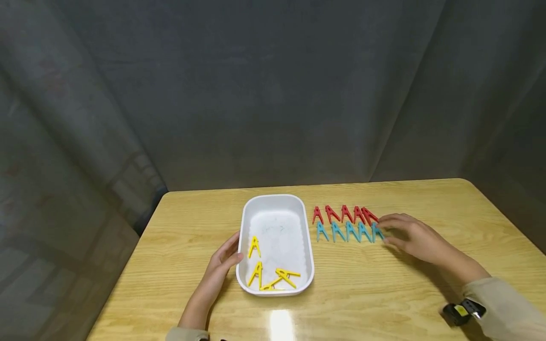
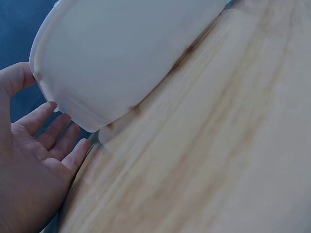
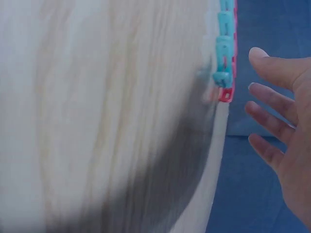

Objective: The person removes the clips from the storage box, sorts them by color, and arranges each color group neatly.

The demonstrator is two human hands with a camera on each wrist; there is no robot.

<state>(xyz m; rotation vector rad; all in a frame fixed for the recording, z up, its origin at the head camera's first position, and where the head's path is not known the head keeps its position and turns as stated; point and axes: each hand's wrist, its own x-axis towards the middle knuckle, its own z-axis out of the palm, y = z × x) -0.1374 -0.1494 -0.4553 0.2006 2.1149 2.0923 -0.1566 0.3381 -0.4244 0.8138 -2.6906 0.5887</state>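
Observation:
A white plastic tray (image 1: 274, 246) lies on the table with several yellow clothespins (image 1: 254, 247) inside, mostly toward its near end. My left hand (image 1: 222, 262) holds the tray's left side, the thumb at the rim and the fingers along the outer wall. In the left wrist view the tray wall (image 2: 121, 58) stands beside those fingers. Right of the tray is a row of blue clothespins (image 1: 350, 232), with a row of red clothespins (image 1: 345, 213) just behind it. My right hand (image 1: 411, 237) hovers at the rows' right end, thumb and fingers apart with nothing between them.
The wooden table (image 1: 362, 293) has its far edge against a grey curtain (image 1: 273, 94). A small black device with a yellow mark (image 1: 462, 311) is strapped at the right sleeve. Light glares off the table's near side.

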